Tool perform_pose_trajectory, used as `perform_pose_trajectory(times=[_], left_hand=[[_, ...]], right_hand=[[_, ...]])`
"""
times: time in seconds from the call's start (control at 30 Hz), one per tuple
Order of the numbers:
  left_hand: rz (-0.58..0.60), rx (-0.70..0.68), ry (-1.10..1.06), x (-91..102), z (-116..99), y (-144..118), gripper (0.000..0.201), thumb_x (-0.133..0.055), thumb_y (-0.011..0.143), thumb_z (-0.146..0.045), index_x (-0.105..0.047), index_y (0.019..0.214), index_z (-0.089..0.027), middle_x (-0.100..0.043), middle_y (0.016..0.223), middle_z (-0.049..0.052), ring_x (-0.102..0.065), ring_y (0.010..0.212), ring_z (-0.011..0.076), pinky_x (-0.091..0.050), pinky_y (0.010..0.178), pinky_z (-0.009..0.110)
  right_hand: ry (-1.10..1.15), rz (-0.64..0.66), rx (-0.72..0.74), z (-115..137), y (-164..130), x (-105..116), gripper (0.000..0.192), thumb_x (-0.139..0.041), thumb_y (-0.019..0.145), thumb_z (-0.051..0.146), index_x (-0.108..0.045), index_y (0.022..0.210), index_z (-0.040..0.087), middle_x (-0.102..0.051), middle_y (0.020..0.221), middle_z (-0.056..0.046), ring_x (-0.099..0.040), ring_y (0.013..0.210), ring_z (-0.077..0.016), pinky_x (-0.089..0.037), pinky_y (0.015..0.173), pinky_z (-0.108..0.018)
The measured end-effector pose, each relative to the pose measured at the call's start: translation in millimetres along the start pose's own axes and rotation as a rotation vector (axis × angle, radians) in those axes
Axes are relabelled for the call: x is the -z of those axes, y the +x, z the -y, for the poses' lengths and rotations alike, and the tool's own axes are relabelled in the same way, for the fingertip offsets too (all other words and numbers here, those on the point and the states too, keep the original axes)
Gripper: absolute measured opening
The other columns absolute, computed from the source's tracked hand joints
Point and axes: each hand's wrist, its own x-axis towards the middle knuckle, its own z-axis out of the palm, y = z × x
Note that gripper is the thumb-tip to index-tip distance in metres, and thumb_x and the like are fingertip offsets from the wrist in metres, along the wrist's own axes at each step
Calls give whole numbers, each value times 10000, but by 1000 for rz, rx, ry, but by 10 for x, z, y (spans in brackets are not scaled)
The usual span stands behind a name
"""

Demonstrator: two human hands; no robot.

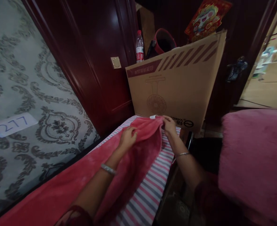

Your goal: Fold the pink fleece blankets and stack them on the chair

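A coral-pink plush blanket (pixel 81 169) lies lengthwise over a striped sheet (pixel 143 194), folded over itself along its right side. My left hand (pixel 128 138) is closed on the upper layer of the blanket, near its far end. Further right, my right hand (pixel 169 125) pinches the blanket's far right corner, next to a small white label (pixel 153 117). Between my hands the cloth is lifted a little, so the fold gapes open toward me. A bracelet sits on each wrist.
Beyond the bed's end stands a large cardboard box (pixel 173 84), with a plastic bottle (pixel 139 47) and a red-rimmed bin (pixel 163 40) behind it. Pink plush cloth (pixel 256 163) covers something at right. Patterned wallpaper (pixel 41 103) runs along the left.
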Motion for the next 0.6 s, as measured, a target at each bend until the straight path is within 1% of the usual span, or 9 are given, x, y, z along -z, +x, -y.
perform_pose_trajectory(times=[0.07,0.13,0.23,0.3,0.33,0.4,0.5,0.6], left_hand=[[-24,19,32,132,103,-316,278,-557,840,-163,-664,1096,-150,-707,1069,98,-665,948,214,-547,889,373],[2,26,64,170,143,-724,325,-562,867,-222,-619,1178,-147,-684,1107,106,-658,957,218,-549,881,385],[109,5,125,106,107,-1333,428,-613,871,-302,-561,1271,-159,-638,1222,126,-621,1098,259,-525,946,429],[203,-12,166,34,59,-1615,464,-648,861,-317,-545,1287,-163,-615,1256,133,-596,1138,276,-516,960,441],[241,-8,187,-1,38,-1703,440,-641,868,-300,-549,1275,-162,-615,1242,131,-597,1122,273,-520,946,437],[282,28,234,-57,10,-1782,329,-580,900,-233,-569,1219,-156,-622,1180,125,-606,1058,257,-527,908,420],[304,61,325,-102,-10,-1765,274,-550,888,-156,-582,1160,-148,-613,1141,127,-597,1027,258,-520,884,413],[394,17,410,-98,-32,-1740,260,-545,851,-85,-599,1099,-144,-614,1120,127,-587,1014,263,-506,873,406]], right_hand=[[32,-65,8,91,251,8,297,-637,602,299,-629,874,178,-584,656,41,-481,528,-111,-404,508,-233],[44,-136,20,124,465,38,266,-621,615,241,-628,872,172,-582,667,41,-501,556,-109,-429,533,-230],[32,-232,36,47,659,125,215,-596,623,179,-613,837,164,-574,672,39,-528,595,-111,-464,577,-234],[7,-270,46,-58,707,195,178,-590,628,163,-607,805,160,-574,683,32,-544,621,-117,-486,614,-248],[-9,-282,53,-115,714,230,160,-588,630,159,-606,790,158,-577,693,28,-553,638,-121,-496,637,-257],[-46,-297,71,-225,710,300,137,-579,639,159,-609,773,156,-584,713,20,-567,666,-128,-512,679,-273],[-108,-299,106,-348,685,407,150,-548,666,170,-621,796,156,-591,741,13,-584,683,-134,-525,718,-290],[-190,-276,167,-406,664,519,186,-527,690,178,-639,836,149,-608,771,-3,-594,692,-141,-529,740,-309]])
